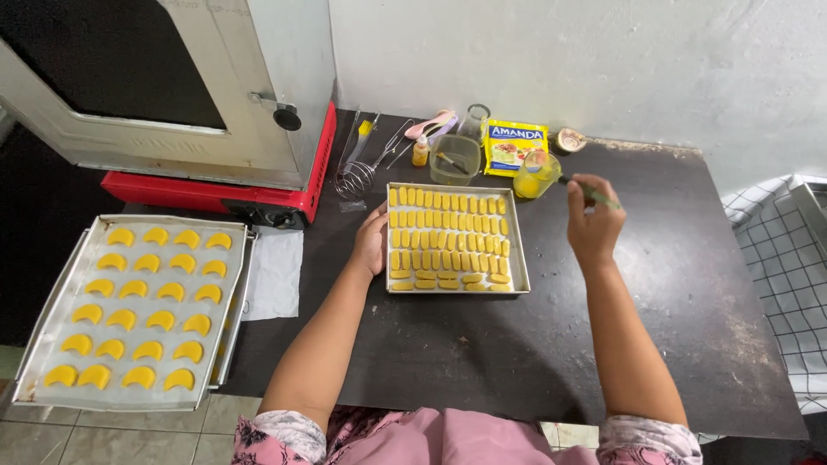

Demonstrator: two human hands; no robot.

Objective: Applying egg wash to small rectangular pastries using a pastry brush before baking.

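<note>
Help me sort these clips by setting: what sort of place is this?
Probably a home kitchen used for baking. A metal oven stands on the dark table, two trays of shaped yellow dough lie out, and the right hand dips a brush into a cup of yellow glaze.

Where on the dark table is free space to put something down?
Bare table lies between the stick-cookie tray and the person, and right of the right hand. It is crowded behind the tray: small bowl, yellow packet, whisk.
</note>
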